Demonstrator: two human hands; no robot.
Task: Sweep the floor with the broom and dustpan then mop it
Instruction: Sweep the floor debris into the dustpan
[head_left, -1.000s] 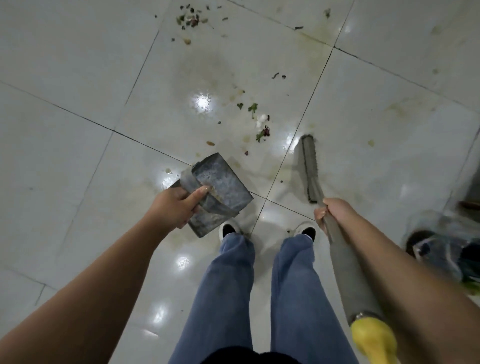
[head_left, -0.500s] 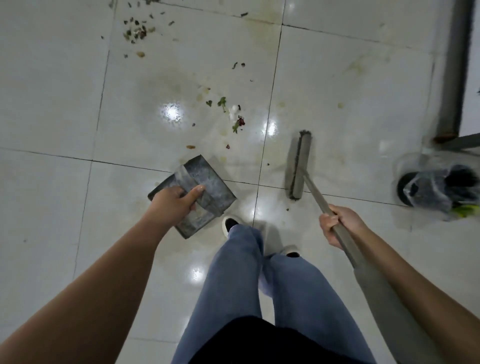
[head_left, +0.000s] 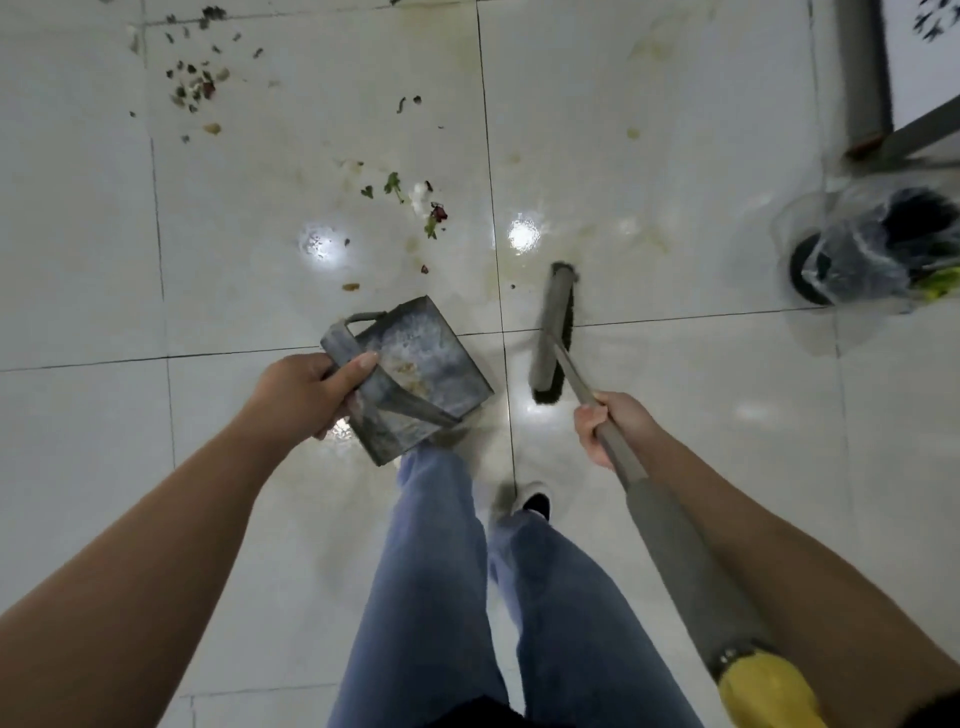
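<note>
Broom (head_left: 553, 332): grey head with dark bristles, seen end-on just right of the vertical grout line, near the tile junction; whether the bristles touch the floor (head_left: 675, 208) cannot be told. Its grey handle is gripped by the right hand (head_left: 610, 428), fingers wrapped round the shaft; the shaft runs back along the right forearm to a yellow end cap (head_left: 763, 691) at lower right.

Dustpan (head_left: 415, 374): grey metal, scuffed, with some pale residue inside, held above the floor left of the broom head. It is grasped by the left hand (head_left: 306, 392) at the metal strap handle, thumb laid along the strap, fingers curled underneath.

Debris: a small cluster of green leaf bits, a white scrap and a red piece (head_left: 415, 200) is scattered ahead of the dustpan, well apart from the broom. A second scatter of dark crumbs (head_left: 195, 83) lies at far upper left. Yellowish stains and light glare spots are seen on the white tiles.

Legs in blue jeans (head_left: 431, 571) are seen at bottom centre, one shoe (head_left: 535, 501) visible behind the broom head. At right, a black bin lined with a clear plastic bag (head_left: 872, 249) stands on the floor, near grey metal furniture legs (head_left: 862, 78) at upper right.
</note>
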